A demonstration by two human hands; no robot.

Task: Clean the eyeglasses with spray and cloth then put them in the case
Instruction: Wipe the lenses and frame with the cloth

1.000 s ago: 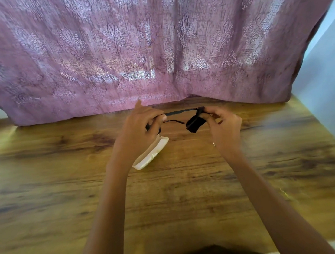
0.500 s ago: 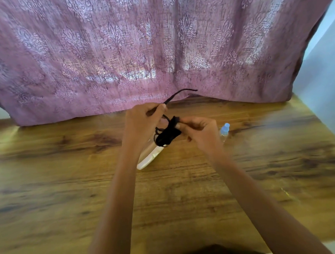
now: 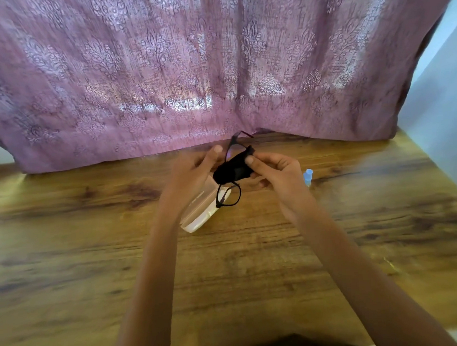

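Note:
The black-framed eyeglasses point(image 3: 229, 197) hang upright above the table between both hands, one lens low, one temple sticking up toward the curtain. My left hand point(image 3: 195, 172) steadies the frame from the left, fingers partly spread. My right hand point(image 3: 274, 170) pinches a black cloth point(image 3: 234, 169) wrapped around the upper lens. The white case point(image 3: 202, 214) lies open on the table just under my left hand. The spray bottle point(image 3: 307, 174), with a pale blue cap, stands behind my right hand, mostly hidden.
A wooden table point(image 3: 227, 266) spreads in front of me. A mauve patterned curtain point(image 3: 189, 68) hangs along its far edge. A pale wall point(image 3: 447, 132) borders the right side.
The glasses have turned from lying level between my hands to hanging upright. The cloth now covers the upper lens, and my left fingers have loosened around the frame.

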